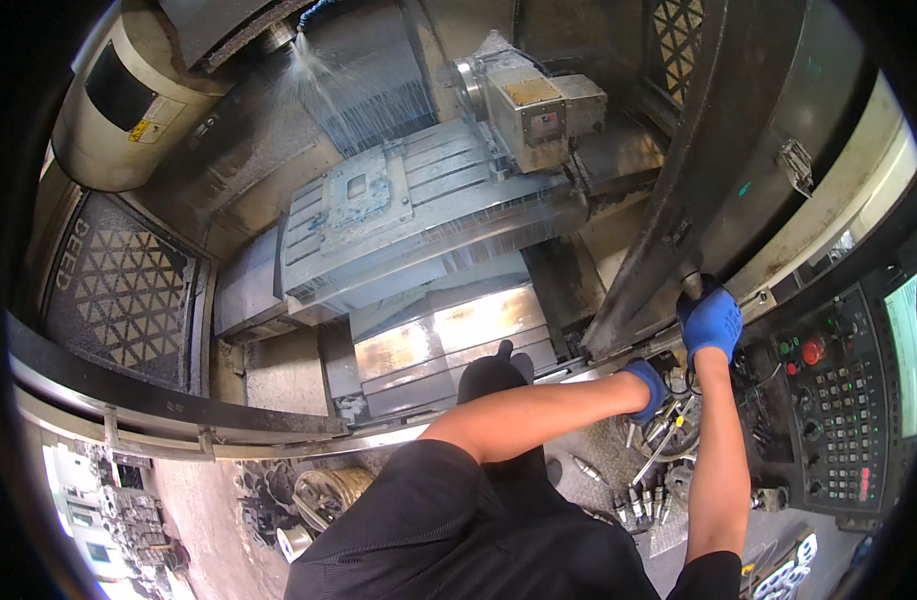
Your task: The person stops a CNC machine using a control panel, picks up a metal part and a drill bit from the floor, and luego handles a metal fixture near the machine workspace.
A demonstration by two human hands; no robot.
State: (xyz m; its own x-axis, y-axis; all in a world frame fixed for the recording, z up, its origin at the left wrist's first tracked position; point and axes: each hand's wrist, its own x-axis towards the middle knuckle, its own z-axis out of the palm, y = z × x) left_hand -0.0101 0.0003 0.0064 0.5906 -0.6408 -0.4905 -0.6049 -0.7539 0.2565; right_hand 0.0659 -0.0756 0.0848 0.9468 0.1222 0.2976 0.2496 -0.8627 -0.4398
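Door (734, 130) of dark metal stands right of the machine bed (444, 165) — the right hand (711, 318), gloved in blue, is at its lower part, by a metal knob (692, 284). The left hand (647, 390) is near metal tools (637, 503). Whether either grip is clenched or released, one cannot tell — fingers are mostly hidden. Liquid (311, 75) sprays beyond the bed.

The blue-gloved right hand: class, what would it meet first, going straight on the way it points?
Probably the short, grey metal cylinder at the tips of the right hand, perhaps touching it; beyond lies the long, dark panel. Depth is unclear.
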